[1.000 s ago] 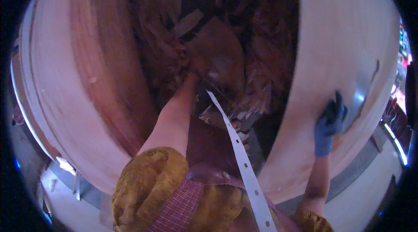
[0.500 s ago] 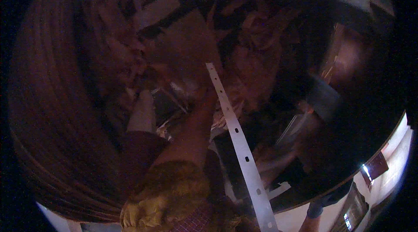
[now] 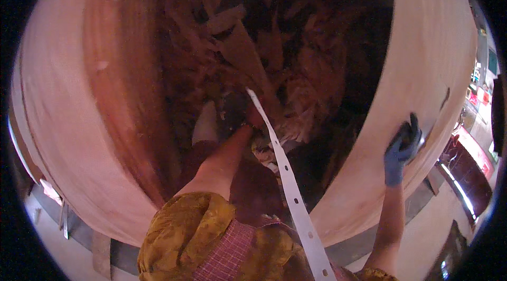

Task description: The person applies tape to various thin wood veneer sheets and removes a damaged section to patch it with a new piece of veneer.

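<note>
Because the hollow (image 3: 369,33) is dark, scraps (image 3: 301,101) inside it beside the left hand (image 3: 257,116), its fingers too dim to tell, could scratch it, while the right hand (image 3: 404,145) has loosely spread fingers by the pale wall (image 3: 428,54).

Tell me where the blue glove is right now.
In the head view, the blue glove is on the person's right hand, toward the picture's right, over the pale panel beside the dark opening.

Torn brown scraps (image 3: 303,99) lie heaped over the dark floor (image 3: 311,170).
</note>
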`<state>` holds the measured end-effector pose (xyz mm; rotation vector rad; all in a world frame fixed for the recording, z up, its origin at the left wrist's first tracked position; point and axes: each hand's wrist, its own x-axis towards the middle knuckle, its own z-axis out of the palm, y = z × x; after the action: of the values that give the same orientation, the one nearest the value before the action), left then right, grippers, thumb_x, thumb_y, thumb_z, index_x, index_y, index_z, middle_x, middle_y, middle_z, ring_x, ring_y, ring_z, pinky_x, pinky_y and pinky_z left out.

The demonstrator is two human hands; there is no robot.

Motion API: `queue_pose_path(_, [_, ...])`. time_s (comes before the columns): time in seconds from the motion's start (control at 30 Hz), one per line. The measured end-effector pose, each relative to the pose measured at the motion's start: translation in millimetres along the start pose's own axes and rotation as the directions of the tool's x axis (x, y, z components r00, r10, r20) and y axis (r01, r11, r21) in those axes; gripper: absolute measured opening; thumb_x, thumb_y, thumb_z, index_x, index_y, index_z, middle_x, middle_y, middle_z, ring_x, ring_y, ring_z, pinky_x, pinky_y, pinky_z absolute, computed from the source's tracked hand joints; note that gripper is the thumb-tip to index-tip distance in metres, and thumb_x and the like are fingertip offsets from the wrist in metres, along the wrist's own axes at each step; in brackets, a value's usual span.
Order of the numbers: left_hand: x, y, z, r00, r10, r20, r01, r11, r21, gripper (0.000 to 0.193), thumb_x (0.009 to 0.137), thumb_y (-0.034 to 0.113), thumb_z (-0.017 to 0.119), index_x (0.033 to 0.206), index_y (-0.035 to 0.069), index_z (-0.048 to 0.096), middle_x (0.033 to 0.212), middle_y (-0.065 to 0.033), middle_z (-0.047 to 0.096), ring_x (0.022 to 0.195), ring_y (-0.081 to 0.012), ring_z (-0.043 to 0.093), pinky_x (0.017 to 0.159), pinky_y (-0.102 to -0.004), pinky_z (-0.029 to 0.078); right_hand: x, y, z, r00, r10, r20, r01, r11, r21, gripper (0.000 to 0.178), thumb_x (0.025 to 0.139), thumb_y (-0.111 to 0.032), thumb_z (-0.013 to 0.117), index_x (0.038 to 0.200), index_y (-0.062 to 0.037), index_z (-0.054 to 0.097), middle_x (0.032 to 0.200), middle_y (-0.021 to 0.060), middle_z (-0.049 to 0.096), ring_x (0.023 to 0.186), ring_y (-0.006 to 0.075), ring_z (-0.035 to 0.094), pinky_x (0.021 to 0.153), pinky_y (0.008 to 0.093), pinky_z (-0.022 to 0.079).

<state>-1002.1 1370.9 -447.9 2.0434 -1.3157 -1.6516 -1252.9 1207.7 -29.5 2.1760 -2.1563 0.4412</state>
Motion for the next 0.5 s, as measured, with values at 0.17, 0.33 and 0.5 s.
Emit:
queue_pose_path(0.17, [-55,58,-186,0.916,0.225,-0.332,-0.349,0.855,-0.383,0.025,0.090,0.020,0.063,0.109,0.004,0.060,0.097,-0.0127,0.068,0.091,-0.0269,0.064,0.079,-0.0399,0.051,-9,-61,3,1.000,0.000,0.024,-0.003,0.994,0.110,0.032,0.096,-0.004,0.053,0.127,-0.0033,0.057,0.114,0.0147,0.061,0.101,0.0263,0.059,0.087,0.0335,0.048])
queue_pose_path(0.33, [-159,257,-266,0.661,0.455,-0.597,-0.504,0.858,0.096,0.029,0.085,0.026,0.065,0.084,-0.001,0.055,0.082,-0.0243,0.064,0.080,-0.0431,0.062,0.067,-0.0464,0.049,1,23,-71,0.988,-0.153,0.026,0.154,0.987,-0.051,0.033,0.095,-0.018,0.054,0.126,-0.0086,0.055,0.113,0.0188,0.061,0.106,0.0365,0.057,0.085,0.0440,0.049])
queue_pose_path(0.5, [-172,356,-433,0.512,0.514,-0.688,-0.615,0.779,0.124,0.036,0.083,0.030,0.067,0.076,0.000,0.048,0.067,-0.0171,0.057,0.059,-0.0299,0.058,0.059,-0.0410,0.046,17,-85,-70,0.986,-0.122,0.116,0.099,0.977,0.187,0.030,0.094,-0.025,0.057,0.121,-0.0111,0.056,0.107,0.0197,0.064,0.097,0.0418,0.061,0.078,0.0503,0.051])
